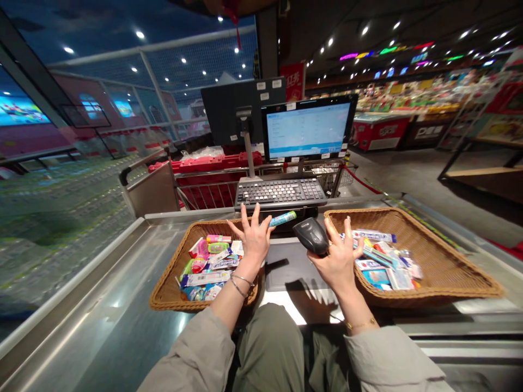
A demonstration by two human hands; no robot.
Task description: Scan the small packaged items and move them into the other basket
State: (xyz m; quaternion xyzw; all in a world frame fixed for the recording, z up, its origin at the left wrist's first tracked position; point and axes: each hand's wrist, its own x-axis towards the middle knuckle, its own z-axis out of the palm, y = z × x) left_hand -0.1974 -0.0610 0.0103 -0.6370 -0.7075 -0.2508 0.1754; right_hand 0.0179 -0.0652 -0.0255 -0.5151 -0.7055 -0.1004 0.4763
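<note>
My left hand point(254, 239) is above the right side of the left wicker basket point(165, 277), fingers spread, with the thumb and index finger pinching one end of a slim blue-green tube point(283, 218). The tube points right, just in front of the keyboard. My right hand point(337, 256) holds a black handheld barcode scanner point(311, 236), its head turned left; the handle is mostly hidden. Close behind those fingers, a long teal striped packet point(379, 256) lies over small packages in the right wicker basket point(449, 272). Small colourful packets point(210, 262) fill part of the left basket.
A black keyboard point(281, 191) stands at the counter's back edge, below a lit monitor point(308, 128). Metal counter point(134, 272) extends to the left. Between the baskets lies a grey flat panel point(281, 267). Shopping carts point(204, 190) stand behind.
</note>
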